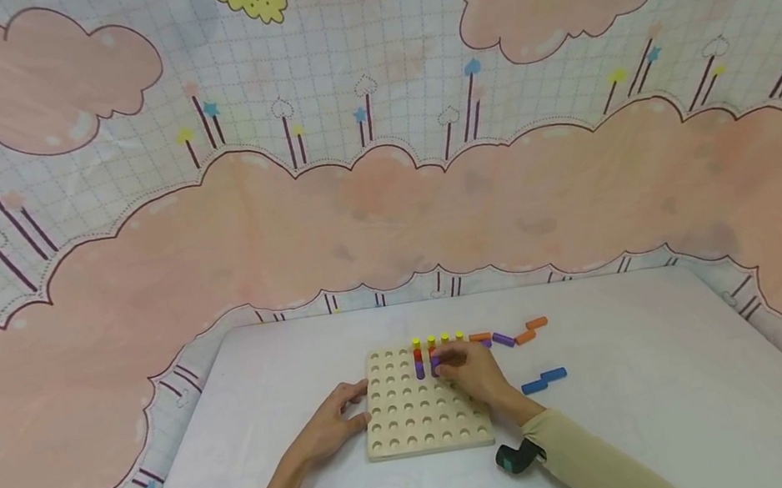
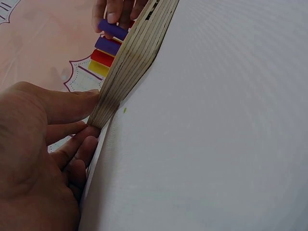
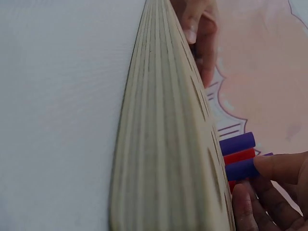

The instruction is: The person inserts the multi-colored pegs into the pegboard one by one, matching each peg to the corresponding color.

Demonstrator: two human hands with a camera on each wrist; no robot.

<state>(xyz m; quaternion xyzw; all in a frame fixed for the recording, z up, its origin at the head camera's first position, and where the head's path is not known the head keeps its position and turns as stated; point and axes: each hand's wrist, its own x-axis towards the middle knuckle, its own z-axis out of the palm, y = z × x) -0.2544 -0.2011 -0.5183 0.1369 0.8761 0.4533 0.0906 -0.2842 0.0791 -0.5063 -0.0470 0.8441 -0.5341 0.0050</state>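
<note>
A wooden pegboard [image 1: 397, 427] with rows of round holes lies on the white table. My right hand [image 1: 472, 371] is over its right part, pinching a purple peg [image 3: 240, 170] between thumb and fingers, upright at a hole. Left of it in the same row stands another purple peg [image 1: 420, 370]. Behind these are red pegs [image 1: 418, 355], partly hidden by the right hand, and a row of yellow pegs [image 1: 416, 342] at the far edge. My left hand [image 1: 330, 422] rests against the board's left edge, its thumb and fingertips touching the side with a gap between them.
Right of the board lie loose orange pegs [image 1: 536, 323] and purple pegs [image 1: 503, 339]. Nearer, two blue pegs [image 1: 553, 374] lie end to end. A patterned cloth [image 1: 387, 219] with clouds hangs behind the table.
</note>
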